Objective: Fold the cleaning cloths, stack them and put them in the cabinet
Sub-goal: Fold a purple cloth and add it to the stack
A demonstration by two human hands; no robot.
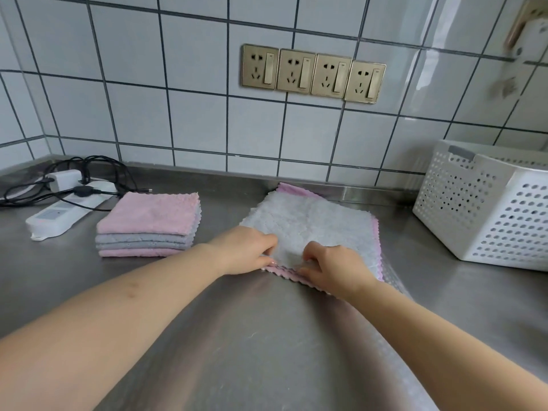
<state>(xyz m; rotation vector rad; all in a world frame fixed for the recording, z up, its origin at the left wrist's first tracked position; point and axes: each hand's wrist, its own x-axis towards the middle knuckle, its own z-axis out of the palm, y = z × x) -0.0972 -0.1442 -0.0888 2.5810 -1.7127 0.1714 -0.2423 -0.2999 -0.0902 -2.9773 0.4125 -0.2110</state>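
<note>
On the steel counter (267, 336) we had four folded cloths (148, 229) stacked, while our left hand (243, 250) and right hand (335, 268) pinched the near edge of the unfolded pile (311, 221); the cabinet step remained.

Two hands work at the near edge of a flat pile of cloths (311, 221) on a shiny metal counter (237, 336). The top cloth is pale grey, with pink ones under it. The left hand (246, 250) and the right hand (332, 268) both pinch the near edge, close together. To the left sits a folded stack (148, 226) of pink and grey cloths. A white basket (486, 203) with holes stands at the far right.
</note>
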